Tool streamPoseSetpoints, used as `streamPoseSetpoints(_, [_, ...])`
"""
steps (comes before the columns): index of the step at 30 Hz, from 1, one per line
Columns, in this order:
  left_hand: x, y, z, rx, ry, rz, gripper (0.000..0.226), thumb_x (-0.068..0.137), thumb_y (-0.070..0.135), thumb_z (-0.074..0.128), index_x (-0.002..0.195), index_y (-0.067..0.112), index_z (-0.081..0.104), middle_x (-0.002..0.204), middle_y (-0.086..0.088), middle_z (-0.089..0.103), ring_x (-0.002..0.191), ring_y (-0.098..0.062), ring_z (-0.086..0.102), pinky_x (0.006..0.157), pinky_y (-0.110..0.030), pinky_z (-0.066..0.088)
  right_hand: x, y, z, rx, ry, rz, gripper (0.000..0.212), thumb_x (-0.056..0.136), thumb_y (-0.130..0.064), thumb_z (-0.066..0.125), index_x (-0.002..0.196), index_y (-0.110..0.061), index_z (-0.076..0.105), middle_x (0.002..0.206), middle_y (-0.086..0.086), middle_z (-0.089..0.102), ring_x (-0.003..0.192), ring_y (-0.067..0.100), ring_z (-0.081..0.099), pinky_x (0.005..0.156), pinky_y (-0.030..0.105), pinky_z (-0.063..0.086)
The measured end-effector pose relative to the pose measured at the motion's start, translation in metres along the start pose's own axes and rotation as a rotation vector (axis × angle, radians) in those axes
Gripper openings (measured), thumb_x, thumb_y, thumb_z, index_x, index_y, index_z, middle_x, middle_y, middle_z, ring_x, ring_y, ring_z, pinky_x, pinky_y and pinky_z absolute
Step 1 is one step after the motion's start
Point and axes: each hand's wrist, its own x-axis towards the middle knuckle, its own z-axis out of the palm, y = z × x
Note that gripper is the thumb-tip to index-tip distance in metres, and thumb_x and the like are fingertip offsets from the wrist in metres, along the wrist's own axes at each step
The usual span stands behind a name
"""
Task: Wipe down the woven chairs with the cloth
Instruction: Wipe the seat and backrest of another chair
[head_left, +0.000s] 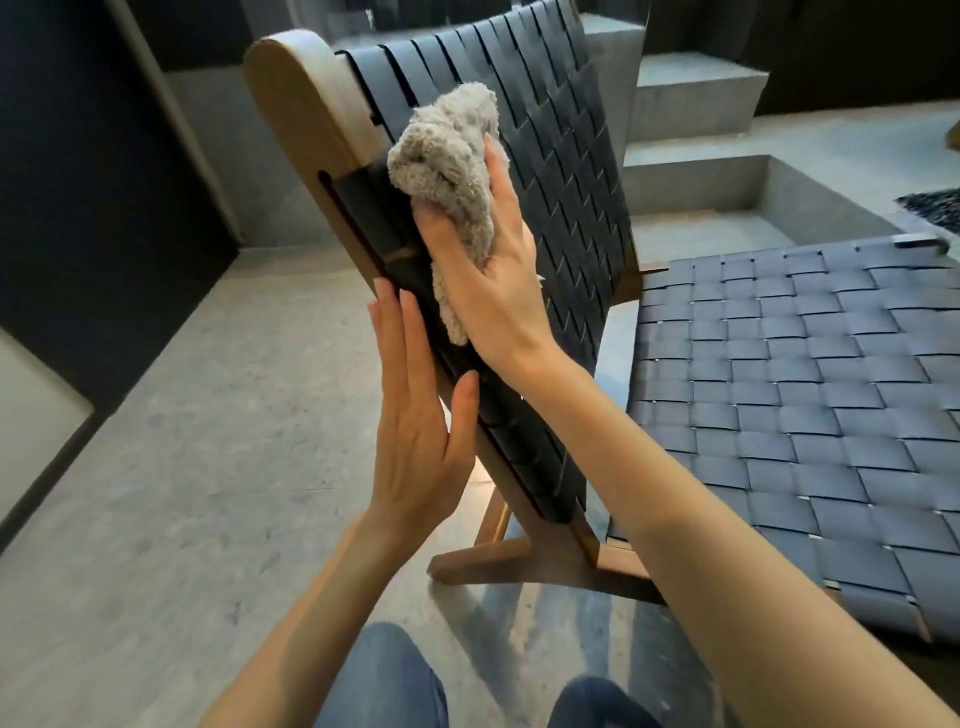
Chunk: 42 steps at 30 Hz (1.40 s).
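Observation:
A woven chair (561, 156) with dark blue straps and a brown wooden frame stands before me, its backrest tilted up to the left and its seat stretching right. My right hand (493, 280) grips a fluffy grey cloth (452, 156) and holds it against the left side edge of the backrest, near the top. Lower down, my left hand (421, 415) rests flat against the outer side of the frame, fingers straight and thumb on the straps.
Grey concrete steps (696, 88) rise behind the chair at the upper right. A dark wall panel (78, 182) stands on the left. Grey stone floor (208, 467) spreads to the left of the chair. My knees in blue jeans (395, 680) show at the bottom.

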Motion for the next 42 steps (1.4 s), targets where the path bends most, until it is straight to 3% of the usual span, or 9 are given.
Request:
streamPoseSetpoints(4, [-0.002,0.004,-0.004,0.008,-0.020,0.007,0.066,0.099,0.019,0.037,0.148,0.019,-0.008,0.154,0.014,-0.014,0.146,-0.015,-0.008,0.118,-0.022,0.003,-0.019,0.016,-0.007,0.083,0.022,0.039,0.067,0.087,-0.048,0.051,0.147,-0.023,0.033,0.150,-0.001,0.037,0.140,0.016,0.031,0.114,0.046,0.029])
streamPoseSetpoints(9, [-0.006,0.006,-0.008,0.039,-0.061,0.011,0.069,0.099,0.017,0.041,0.148,0.019,-0.007,0.154,0.014,-0.018,0.146,-0.015,-0.007,0.116,-0.018,0.003,-0.079,0.060,-0.033,0.060,-0.013,0.131,0.047,0.093,-0.036,0.050,0.138,-0.036,0.035,0.130,-0.028,0.040,0.121,-0.014,0.039,0.103,0.009,0.034])
streamPoseSetpoints(12, [-0.005,0.008,-0.012,0.036,-0.056,0.019,0.069,0.098,0.015,0.042,0.148,0.022,-0.005,0.155,0.009,-0.014,0.146,-0.015,-0.005,0.114,-0.013,0.005,-0.093,0.068,-0.044,-0.005,-0.038,0.200,0.061,0.090,-0.044,0.049,0.146,-0.026,0.032,0.141,-0.013,0.039,0.124,-0.012,0.037,0.110,0.024,0.034])
streamPoseSetpoints(15, [0.002,0.014,-0.018,0.042,-0.020,0.013,0.069,0.099,0.015,0.043,0.148,0.022,-0.004,0.155,0.008,-0.014,0.146,-0.011,-0.005,0.114,-0.011,0.005,-0.073,0.046,-0.036,-0.025,-0.050,0.145,0.074,0.086,-0.056,0.048,0.150,-0.024,0.028,0.151,-0.003,0.035,0.137,0.012,0.034,0.114,0.045,0.031])
streamPoseSetpoints(17, [0.008,0.019,-0.021,0.054,-0.010,0.023,0.067,0.098,0.013,0.044,0.148,0.015,-0.001,0.155,0.002,-0.012,0.146,-0.014,-0.004,0.113,-0.011,0.006,-0.056,0.024,-0.027,-0.011,-0.036,0.103,0.078,0.084,-0.058,0.049,0.150,-0.022,0.029,0.150,0.001,0.038,0.138,0.018,0.034,0.113,0.050,0.030])
streamPoseSetpoints(22, [0.008,0.027,-0.023,0.053,-0.036,0.020,0.061,0.101,0.014,0.038,0.147,0.017,-0.002,0.153,0.009,-0.013,0.146,-0.012,-0.005,0.116,-0.015,0.004,-0.035,0.004,-0.017,-0.022,-0.056,0.076,0.075,0.086,-0.053,0.049,0.151,-0.023,0.025,0.153,0.001,0.031,0.141,0.019,0.027,0.115,0.051,0.025])
streamPoseSetpoints(29, [0.005,0.016,-0.014,0.012,0.012,0.072,0.062,0.100,0.007,0.038,0.145,0.020,-0.002,0.154,0.009,-0.008,0.143,-0.002,-0.009,0.112,-0.009,0.003,-0.048,0.020,-0.019,0.087,-0.042,0.066,0.063,0.087,-0.044,0.050,0.144,-0.017,0.039,0.140,0.004,0.048,0.131,0.016,0.043,0.112,0.045,0.034])
streamPoseSetpoints(38, [0.005,0.009,0.011,-0.089,0.177,0.087,0.057,0.101,0.016,0.035,0.146,0.025,0.002,0.155,0.015,-0.003,0.144,-0.002,-0.005,0.113,-0.010,0.004,-0.039,0.042,-0.018,0.121,-0.064,-0.034,0.051,0.087,-0.045,0.051,0.133,-0.024,0.049,0.120,-0.010,0.058,0.112,-0.003,0.054,0.096,0.015,0.044])
streamPoseSetpoints(42, [0.004,0.005,0.004,-0.071,0.139,0.106,0.057,0.100,0.018,0.036,0.146,0.025,0.004,0.156,0.012,0.001,0.144,0.000,-0.005,0.112,-0.009,0.004,-0.030,0.036,-0.018,0.049,-0.077,-0.072,0.065,0.084,-0.053,0.050,0.142,-0.025,0.040,0.135,-0.003,0.052,0.125,0.007,0.048,0.109,0.035,0.039])
